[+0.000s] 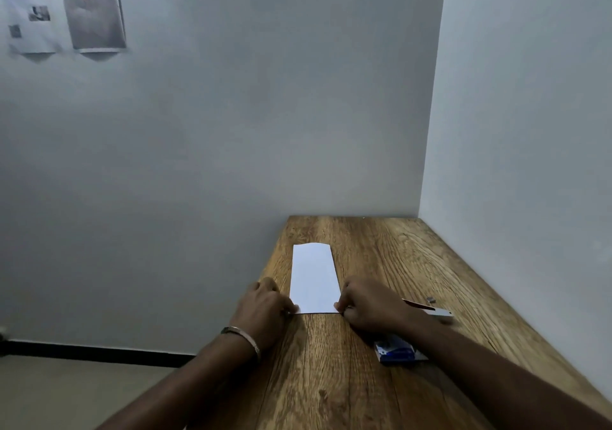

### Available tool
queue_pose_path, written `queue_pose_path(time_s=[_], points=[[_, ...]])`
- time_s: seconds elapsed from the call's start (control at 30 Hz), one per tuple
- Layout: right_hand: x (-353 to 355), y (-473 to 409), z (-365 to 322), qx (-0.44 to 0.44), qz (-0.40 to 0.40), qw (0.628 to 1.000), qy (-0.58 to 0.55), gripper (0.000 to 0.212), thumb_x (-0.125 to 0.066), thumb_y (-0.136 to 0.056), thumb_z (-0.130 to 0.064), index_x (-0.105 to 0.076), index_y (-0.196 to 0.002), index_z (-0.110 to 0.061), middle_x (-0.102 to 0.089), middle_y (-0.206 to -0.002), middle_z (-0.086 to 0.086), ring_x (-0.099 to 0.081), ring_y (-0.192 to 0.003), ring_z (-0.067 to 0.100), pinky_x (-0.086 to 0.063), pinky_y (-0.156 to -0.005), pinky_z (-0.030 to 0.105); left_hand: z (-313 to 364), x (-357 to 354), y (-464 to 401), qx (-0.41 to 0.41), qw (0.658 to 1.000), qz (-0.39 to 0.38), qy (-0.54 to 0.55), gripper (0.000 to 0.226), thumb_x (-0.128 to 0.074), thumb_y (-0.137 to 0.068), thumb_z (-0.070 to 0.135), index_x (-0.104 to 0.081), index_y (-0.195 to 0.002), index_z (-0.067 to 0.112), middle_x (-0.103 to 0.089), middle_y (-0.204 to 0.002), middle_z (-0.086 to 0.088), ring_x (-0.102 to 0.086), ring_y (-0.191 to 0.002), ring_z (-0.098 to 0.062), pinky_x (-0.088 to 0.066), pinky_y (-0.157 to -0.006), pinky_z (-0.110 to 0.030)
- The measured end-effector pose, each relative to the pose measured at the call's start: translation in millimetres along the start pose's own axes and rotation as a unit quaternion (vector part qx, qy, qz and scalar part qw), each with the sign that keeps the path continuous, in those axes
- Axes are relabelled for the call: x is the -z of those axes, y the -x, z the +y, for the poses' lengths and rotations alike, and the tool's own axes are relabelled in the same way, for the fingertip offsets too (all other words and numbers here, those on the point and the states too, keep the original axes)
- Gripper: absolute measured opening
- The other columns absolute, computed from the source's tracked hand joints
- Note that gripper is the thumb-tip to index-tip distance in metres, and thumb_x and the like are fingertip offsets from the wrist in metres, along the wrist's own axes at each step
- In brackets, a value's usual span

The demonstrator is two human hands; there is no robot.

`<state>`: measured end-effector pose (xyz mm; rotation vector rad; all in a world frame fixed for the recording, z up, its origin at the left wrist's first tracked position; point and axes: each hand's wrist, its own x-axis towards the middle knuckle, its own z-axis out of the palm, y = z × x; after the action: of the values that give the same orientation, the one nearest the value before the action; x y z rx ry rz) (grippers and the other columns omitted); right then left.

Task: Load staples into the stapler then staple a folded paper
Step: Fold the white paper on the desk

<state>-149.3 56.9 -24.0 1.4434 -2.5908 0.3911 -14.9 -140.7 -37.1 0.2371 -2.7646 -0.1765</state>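
A folded white paper [314, 277] lies lengthwise on the wooden table [381, 250], a long narrow strip running away from me. My left hand [265, 307] pinches its near left corner and my right hand [371, 303] pinches its near right corner, both pressing along the near edge. The stapler [433, 310], red and silver, lies open on the table behind my right hand, partly hidden by it. A blue staple box [395, 351] sits under my right forearm, partly covered.
A small metal piece [430, 299] lies just beyond the stapler. White walls [513, 131] close off the table at the back and the right. The table's left edge drops to the floor [66, 393]. Papers [66, 8] hang on the far wall.
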Motion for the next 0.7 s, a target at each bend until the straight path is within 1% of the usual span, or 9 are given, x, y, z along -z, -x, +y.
queue_pose_path(time_s=[0.1,0.2,0.27,0.33,0.43,0.5,0.57,0.63,0.7], points=[[1,-7,-5,-0.043,0.002,0.999,-0.03,0.024,-0.068,-0.082,-0.017,-0.079,-0.103,-0.017,-0.077,-0.105,-0.005,-0.07,-0.092,0.007,-0.058,-0.079,0.028,8,3,-10,0.072,0.994,-0.032,0.08,0.022,-0.06,-0.092,0.023,-0.074,-0.107,0.028,-0.065,-0.116,0.002,-0.059,-0.106,-0.017,-0.049,-0.089,-0.029],[-1,-8,-7,-0.058,0.01,0.998,-0.03,0.021,-0.071,-0.082,-0.022,-0.079,-0.1,-0.017,-0.077,-0.101,-0.004,-0.07,-0.087,0.007,-0.06,-0.078,0.03,15,9,-18,0.119,0.983,-0.054,0.131,0.019,-0.061,-0.09,0.018,-0.077,-0.1,0.02,-0.072,-0.109,0.005,-0.064,-0.1,-0.013,-0.048,-0.08,-0.023],[-2,-7,-10,-0.063,0.019,0.998,-0.018,0.02,-0.072,-0.084,-0.027,-0.079,-0.099,-0.017,-0.078,-0.099,-0.004,-0.07,-0.084,0.007,-0.061,-0.075,0.031,19,12,-21,0.151,0.975,-0.077,0.144,0.022,-0.056,-0.091,0.016,-0.077,-0.096,0.016,-0.071,-0.103,0.002,-0.064,-0.095,-0.016,-0.047,-0.077,-0.025],[-4,-5,-12,-0.065,0.029,0.997,-0.008,0.02,-0.071,-0.085,-0.03,-0.079,-0.099,-0.018,-0.077,-0.098,-0.005,-0.07,-0.085,0.009,-0.061,-0.076,0.033,21,15,-25,0.189,0.962,-0.104,0.168,0.02,-0.05,-0.092,0.013,-0.068,-0.085,0.011,-0.063,-0.091,-0.005,-0.058,-0.082,-0.021,-0.044,-0.074,-0.03],[-3,-1,-13,-0.066,0.037,0.997,-0.008,0.022,-0.069,-0.086,-0.032,-0.079,-0.101,-0.019,-0.076,-0.102,-0.005,-0.07,-0.091,0.011,-0.06,-0.078,0.037,22,19,-30,0.274,0.907,-0.12,0.296,0.017,-0.053,-0.092,0.01,-0.055,-0.077,0.004,-0.056,-0.078,-0.013,-0.053,-0.064,-0.024,-0.044,-0.062,-0.033],[-3,-1,-13,-0.066,0.039,0.997,-0.009,0.022,-0.069,-0.087,-0.033,-0.079,-0.102,-0.02,-0.076,-0.104,-0.005,-0.069,-0.093,0.012,-0.059,-0.079,0.036,23,24,-31,0.33,0.852,-0.123,0.386,0.014,-0.06,-0.091,0.012,-0.055,-0.089,-0.001,-0.055,-0.076,-0.014,-0.052,-0.06,-0.022,-0.046,-0.055,-0.032],[-2,0,-14,-0.064,0.041,0.997,-0.014,0.022,-0.069,-0.088,-0.033,-0.079,-0.102,-0.02,-0.075,-0.105,-0.006,-0.069,-0.093,0.011,-0.059,-0.079,0.035,22,27,-32,0.362,0.818,-0.135,0.426,0.025,-0.066,-0.089,0.014,-0.056,-0.101,-0.005,-0.058,-0.078,-0.014,-0.052,-0.059,-0.02,-0.049,-0.051,-0.03],[-1,1,-14,-0.062,0.038,0.997,-0.02,0.022,-0.07,-0.088,-0.033,-0.079,-0.103,-0.02,-0.075,-0.106,-0.005,-0.068,-0.094,0.01,-0.059,-0.081,0.035,23,31,-33,0.38,0.801,-0.149,0.437,0.026,-0.072,-0.085,0.014,-0.058,-0.098,-0.004,-0.062,-0.082,-0.014,-0.055,-0.058,-0.02,-0.052,-0.047,-0.027],[-1,2,-14,-0.063,0.036,0.997,-0.028,0.022,-0.071,-0.088,-0.033,-0.079,-0.103,-0.02,-0.076,-0.105,-0.005,-0.069,-0.094,0.01,-0.059,-0.081,0.035,23,31,-34,0.383,0.812,-0.156,0.413,0.026,-0.076,-0.081,0.014,-0.058,-0.093,-0.002,-0.065,-0.08,-0.014,-0.059,-0.056,-0.02,-0.051,-0.042,-0.025]])
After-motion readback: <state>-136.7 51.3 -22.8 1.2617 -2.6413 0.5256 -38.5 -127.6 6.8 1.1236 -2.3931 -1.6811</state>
